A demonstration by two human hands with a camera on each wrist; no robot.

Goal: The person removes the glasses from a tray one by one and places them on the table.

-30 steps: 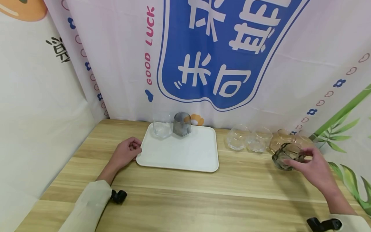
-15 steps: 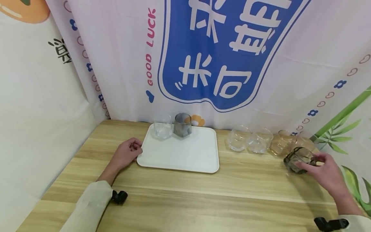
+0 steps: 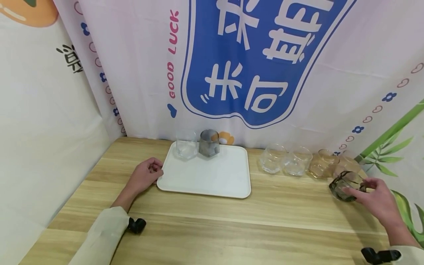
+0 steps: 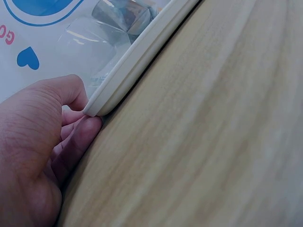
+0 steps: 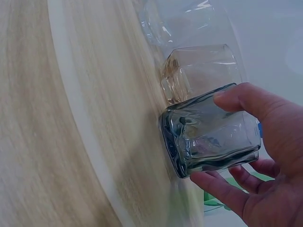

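Wood tbl (image 3: 215, 228): L hand (image 3: 144, 174) pinches tray (image 3: 205, 175) at near-L corner, R hand (image 3: 381, 200) grips dk glass (image 5: 208, 132).

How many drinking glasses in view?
7. Tray: clear glass, grey glass. Right hand: dark glass. Table row, left to right: first clear glass, second clear glass, amber glass, pale amber glass, the last partly hidden by the dark one.

Backdrop (image 3: 139, 73): "GOOD LUCK"; blue panel (image 3: 253, 60): "未来可期"

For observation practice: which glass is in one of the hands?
The smoky grey glass in the right hand; the other grey glass, on the tray, is unheld, as are the clear glasses and amber glasses.
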